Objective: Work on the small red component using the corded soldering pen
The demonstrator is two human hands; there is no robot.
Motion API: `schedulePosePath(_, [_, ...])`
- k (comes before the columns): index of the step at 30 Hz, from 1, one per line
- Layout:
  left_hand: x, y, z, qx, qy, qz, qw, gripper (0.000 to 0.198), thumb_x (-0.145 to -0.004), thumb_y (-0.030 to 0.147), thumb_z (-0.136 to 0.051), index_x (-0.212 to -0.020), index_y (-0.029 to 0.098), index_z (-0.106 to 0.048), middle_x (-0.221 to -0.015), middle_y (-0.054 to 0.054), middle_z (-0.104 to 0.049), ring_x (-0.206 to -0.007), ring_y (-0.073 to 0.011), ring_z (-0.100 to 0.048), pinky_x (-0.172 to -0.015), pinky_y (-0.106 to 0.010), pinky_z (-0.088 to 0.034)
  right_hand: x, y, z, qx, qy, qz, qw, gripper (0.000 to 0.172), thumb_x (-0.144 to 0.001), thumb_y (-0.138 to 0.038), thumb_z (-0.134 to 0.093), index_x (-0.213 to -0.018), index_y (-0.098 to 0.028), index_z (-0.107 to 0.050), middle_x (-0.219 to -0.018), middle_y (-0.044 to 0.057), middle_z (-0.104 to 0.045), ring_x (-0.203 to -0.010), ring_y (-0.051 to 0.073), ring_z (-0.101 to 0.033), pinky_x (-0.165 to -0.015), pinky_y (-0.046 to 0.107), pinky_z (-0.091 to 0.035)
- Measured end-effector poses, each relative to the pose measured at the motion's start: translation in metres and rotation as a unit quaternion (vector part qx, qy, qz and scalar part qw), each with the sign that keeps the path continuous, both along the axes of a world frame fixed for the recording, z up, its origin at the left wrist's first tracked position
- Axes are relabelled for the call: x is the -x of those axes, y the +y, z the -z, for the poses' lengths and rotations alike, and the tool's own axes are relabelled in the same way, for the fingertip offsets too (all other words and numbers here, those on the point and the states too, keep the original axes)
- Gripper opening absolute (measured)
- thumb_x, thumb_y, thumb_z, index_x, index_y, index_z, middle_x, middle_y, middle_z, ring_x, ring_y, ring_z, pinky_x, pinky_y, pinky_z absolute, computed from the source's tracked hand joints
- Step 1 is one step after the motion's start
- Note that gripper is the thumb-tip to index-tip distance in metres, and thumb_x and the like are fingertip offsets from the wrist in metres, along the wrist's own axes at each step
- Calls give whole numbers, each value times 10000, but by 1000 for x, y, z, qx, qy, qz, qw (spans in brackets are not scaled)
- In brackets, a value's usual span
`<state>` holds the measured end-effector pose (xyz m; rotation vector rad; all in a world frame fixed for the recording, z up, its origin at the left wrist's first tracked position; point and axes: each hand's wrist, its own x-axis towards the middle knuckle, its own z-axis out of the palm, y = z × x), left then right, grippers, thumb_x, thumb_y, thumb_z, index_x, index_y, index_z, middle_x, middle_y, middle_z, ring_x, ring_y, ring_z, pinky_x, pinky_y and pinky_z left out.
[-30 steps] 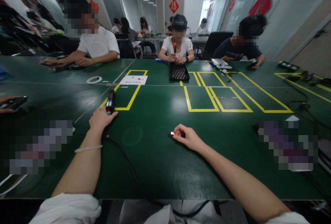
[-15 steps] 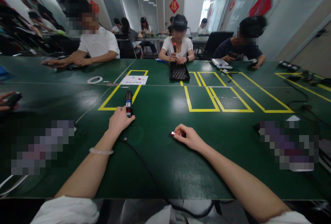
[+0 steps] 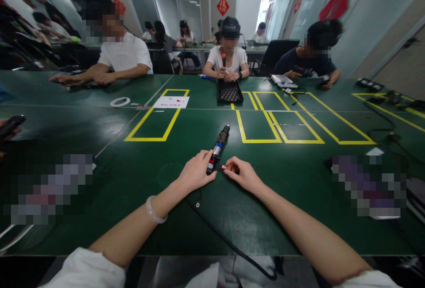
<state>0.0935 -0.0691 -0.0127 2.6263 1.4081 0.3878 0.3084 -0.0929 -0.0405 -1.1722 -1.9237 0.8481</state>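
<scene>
Left grip [image 3: 196, 170] holds a black tool [image 3: 222, 138] by its near end; right grip [image 3: 245, 175] pinches a red piece [image 3: 223, 168] just right of it.

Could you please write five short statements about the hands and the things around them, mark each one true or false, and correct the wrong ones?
1. The left hand holds a dark tool with a blue band. True.
2. The right hand pinches a small red piece. True.
3. The tip of the dark tool points toward the wearer's body. False: it points away.
4. Both wrists are bare. False: a pale bracelet is on the left one.
5. A white sheet overlaps a yellow tape outline. True.
</scene>
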Motion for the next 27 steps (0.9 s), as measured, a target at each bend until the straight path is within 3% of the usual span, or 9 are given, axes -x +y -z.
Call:
schedulePosePath(9, [-11,-11,5,13,-33,39,999,651,-817,373,-549,-1406,195,-337,-1308,-141,-457,-1128,-284,-527,-948,-397,-458,4,4,2,-43,-98,16,994,122,-811,-222,-676,-836,-192,-561,-736,-22,-599,-636,129,-521,-648,248,-387])
schedulePosePath(20, [-12,-12,6,-15,-14,32,999,647,-820,368,-538,-1407,191,-335,-1302,-125,-459,-1116,-261,-528,-948,-388,-469,5,3,7,-17,-18,-23,999,119,-832,-184,-620,-913,-186,-532,-735,-29,-564,-612,110,-514,-594,213,-409])
schedulePosePath(27, [-15,-14,4,-31,8,26,999,633,-845,435,-525,-1397,178,-351,-1274,-131,-478,-1092,-259,-534,-913,-380,-476,4,4,6,-23,-26,-18,999,54,-859,-204,-602,-874,-183,-555,-728,-17,-594,-617,118,-533,-587,214,-406])
